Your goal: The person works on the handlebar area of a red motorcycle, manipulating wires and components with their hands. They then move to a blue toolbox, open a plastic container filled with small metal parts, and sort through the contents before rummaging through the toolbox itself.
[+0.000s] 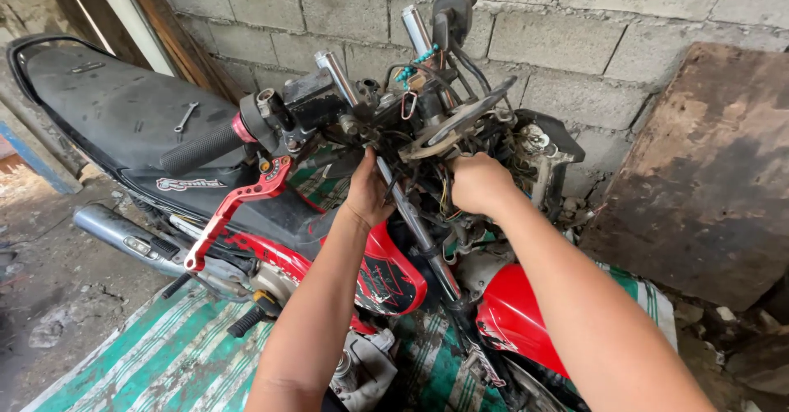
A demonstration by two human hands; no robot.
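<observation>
Motorcycle (271,239), red and black, front end stripped, standing on a striped green-and-white woven mat (164,354) before a wall (575,42) of rough grey concrete blocks. Left hand (368,192): raised into the tangle of wires (427,174) just below the motorcycle's handlebar clamp, fingers curled among the cables; whether it grips one cannot be told. Right hand (479,184): closed in a fist around the wire bundle beside the bare steering head, just right of the left hand. Fork tube (415,223): smooth polished metal, running diagonally down between the two hands. Handlebar grip (201,149): black ribbed rubber, cylindrical, at the motorcycle's left bar end. Lever (234,202): red anodised metal, slim and angular, hanging below the grip. Seat (115,108): matte black vinyl, long and flat, behind the handlebar. Wrench (186,117): small, bright steel, lying on the seat. Exhaust pipe (123,235): dull chrome, tubular, low alongside the motorcycle. Board (699,174): weathered brown sheet, stained, leaning on the wall to the motorcycle's right.
</observation>
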